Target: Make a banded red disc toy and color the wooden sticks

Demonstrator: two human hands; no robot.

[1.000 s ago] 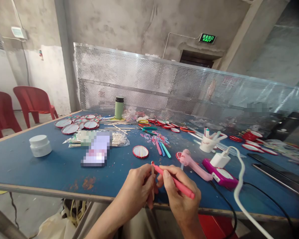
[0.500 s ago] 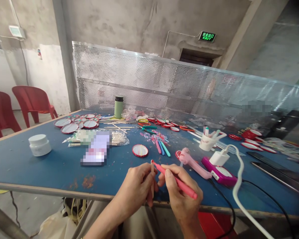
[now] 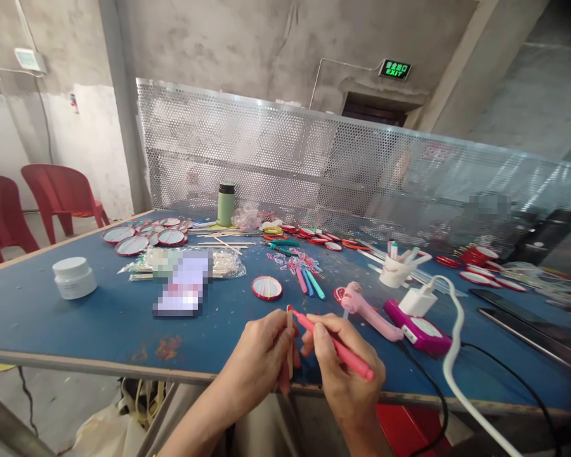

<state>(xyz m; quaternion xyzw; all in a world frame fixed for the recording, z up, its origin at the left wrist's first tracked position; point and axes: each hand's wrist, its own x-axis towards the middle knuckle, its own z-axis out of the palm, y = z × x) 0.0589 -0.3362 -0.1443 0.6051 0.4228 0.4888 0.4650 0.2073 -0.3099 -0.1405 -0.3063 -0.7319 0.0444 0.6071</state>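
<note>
Wooden stick point(image 3: 290, 325) was held upright in left hand's point(image 3: 261, 348) grip, over near edge of tabletop point(image 3: 109, 317). Pink marker point(image 3: 353, 362) was gripped by right hand point(image 3: 349, 377), nib at stick's top. Tip was reddened; lower length was judged uncoloured.

Compared with a second ago, we have drawn the pink pen point(image 3: 353, 360) in our right hand point(image 3: 345, 384) slightly rightward, so its nib meets the right edge of the stick point(image 3: 290, 349) rather than crossing its end. Above and along our left hand point(image 3: 262, 349), more of the stick's pale face shows.
</note>
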